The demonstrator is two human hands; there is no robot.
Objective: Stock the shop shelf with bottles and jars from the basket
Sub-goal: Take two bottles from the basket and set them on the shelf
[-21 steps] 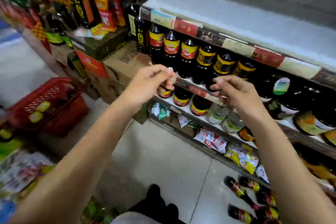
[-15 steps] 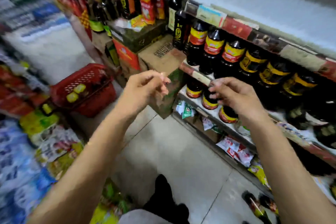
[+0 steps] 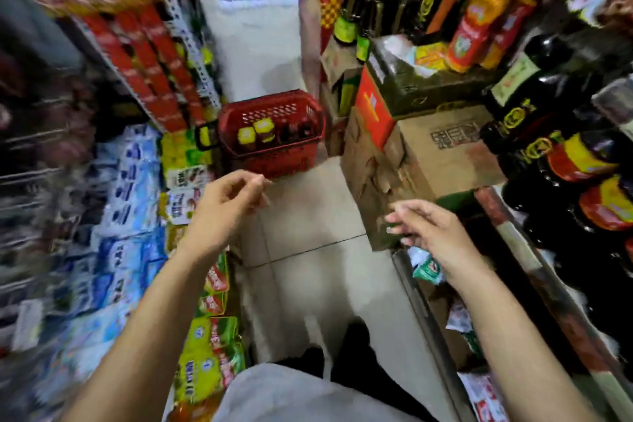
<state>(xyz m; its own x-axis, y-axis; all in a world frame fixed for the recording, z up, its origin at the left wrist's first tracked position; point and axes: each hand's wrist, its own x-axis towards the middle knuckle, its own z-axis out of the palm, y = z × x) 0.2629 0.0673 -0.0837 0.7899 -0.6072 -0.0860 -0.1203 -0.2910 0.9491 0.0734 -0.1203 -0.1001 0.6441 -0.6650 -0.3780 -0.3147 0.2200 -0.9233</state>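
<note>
A red plastic basket stands on the aisle floor ahead, with yellow-lidded jars and dark bottles inside. My left hand hovers just short of the basket's near rim, fingers loosely curled, holding nothing. My right hand hangs in the air to the right, fingers relaxed and empty, beside the shelf edge. Dark sauce bottles with red and yellow labels fill that shelf at the far right.
Stacked cardboard boxes stand between the basket and the right shelf. Tall bottles sit on top of them. Packets in blue, green and red line the left shelving. A tiled floor strip runs down the middle.
The view has swung left from the sauce shelf to the aisle. Both hands have come away from the shelf and now sit low, close to the basket.
</note>
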